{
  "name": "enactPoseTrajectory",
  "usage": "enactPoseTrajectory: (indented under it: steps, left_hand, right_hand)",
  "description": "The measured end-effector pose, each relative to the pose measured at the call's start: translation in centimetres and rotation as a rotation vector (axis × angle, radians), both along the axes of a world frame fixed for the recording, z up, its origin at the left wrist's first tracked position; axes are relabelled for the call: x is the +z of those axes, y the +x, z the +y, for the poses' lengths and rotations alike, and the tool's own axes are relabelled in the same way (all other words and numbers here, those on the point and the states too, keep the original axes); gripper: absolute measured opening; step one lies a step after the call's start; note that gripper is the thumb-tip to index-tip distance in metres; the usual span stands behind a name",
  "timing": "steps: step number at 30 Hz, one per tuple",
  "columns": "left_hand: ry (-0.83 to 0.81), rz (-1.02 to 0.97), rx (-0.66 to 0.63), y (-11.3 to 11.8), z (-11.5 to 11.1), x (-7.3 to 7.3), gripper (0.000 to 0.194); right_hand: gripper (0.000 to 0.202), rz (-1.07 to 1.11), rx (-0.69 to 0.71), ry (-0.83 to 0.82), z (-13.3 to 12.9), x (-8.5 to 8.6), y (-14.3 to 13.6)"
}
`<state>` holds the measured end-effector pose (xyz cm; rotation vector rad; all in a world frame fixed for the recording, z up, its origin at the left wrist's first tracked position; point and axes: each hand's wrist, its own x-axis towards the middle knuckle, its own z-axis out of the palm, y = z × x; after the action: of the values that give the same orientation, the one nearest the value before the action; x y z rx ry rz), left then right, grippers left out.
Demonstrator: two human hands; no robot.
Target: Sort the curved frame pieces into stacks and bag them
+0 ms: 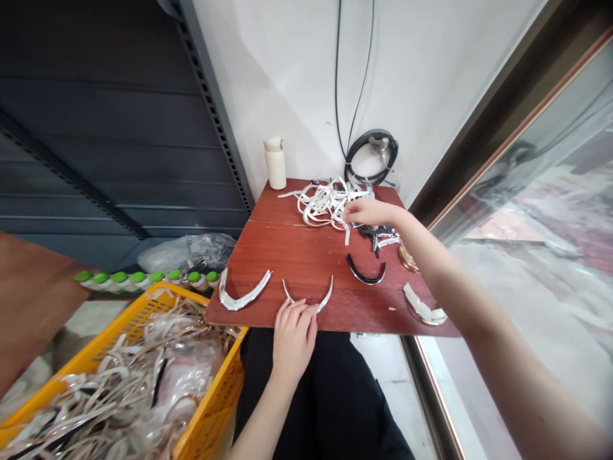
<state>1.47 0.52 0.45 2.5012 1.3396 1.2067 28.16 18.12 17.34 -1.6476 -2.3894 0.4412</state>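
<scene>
At the front edge of the table, my left hand lies over the middle of a thin curved strip, fingers pressed together on it; both strip ends stick up past the fingers. Farther back, my right hand reaches to a tangled pile of white strips. Its fingertips are closed at the pile's near side, where a white strip hangs below them. On the left lies a bundle of silvery curved strips. A black curved bundle and a white-and-gold one lie to the right.
A cream bottle and a coiled black cable stand at the wall behind the red-brown table. Black strips and a gold bundle lie near my right forearm. A yellow crate full of strips is at left.
</scene>
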Motion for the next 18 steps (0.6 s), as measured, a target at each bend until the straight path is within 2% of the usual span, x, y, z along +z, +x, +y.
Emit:
enactPoseTrajectory:
  steps: [2,4,8,12,15,18]
  left_hand:
    - [0.004,0.000,-0.016,0.1,0.0,-0.1,0.025]
    - [0.004,-0.007,-0.033,0.1,-0.1,-0.1,0.026]
    - [0.006,-0.042,-0.036,0.2,-0.2,-0.3,0.030]
    - [0.030,-0.132,0.115,0.2,-0.2,-0.3,0.047]
    - [-0.037,-0.144,0.169,0.0,-0.1,-0.3,0.059]
    - [-0.052,-0.104,0.131,-0.1,0.0,-0.4,0.056]
  right_hand:
    - [0.017,0.046,0.043,-0.026,-1.6,0.5,-1.1]
    - [0.014,0.102,0.128,-0.050,-3.6,-0.3,-2.9]
    - [0.010,0.186,0.322,0.036,-7.8,-4.5,-6.4]
    - [0.010,0.180,0.415,0.007,-10.6,-8.4,-7.7]
    - [0.011,0.170,0.415,-0.022,-11.7,-9.4,-7.8]
    - [0.014,0.178,0.421,-0.048,-12.4,-9.5,-8.2]
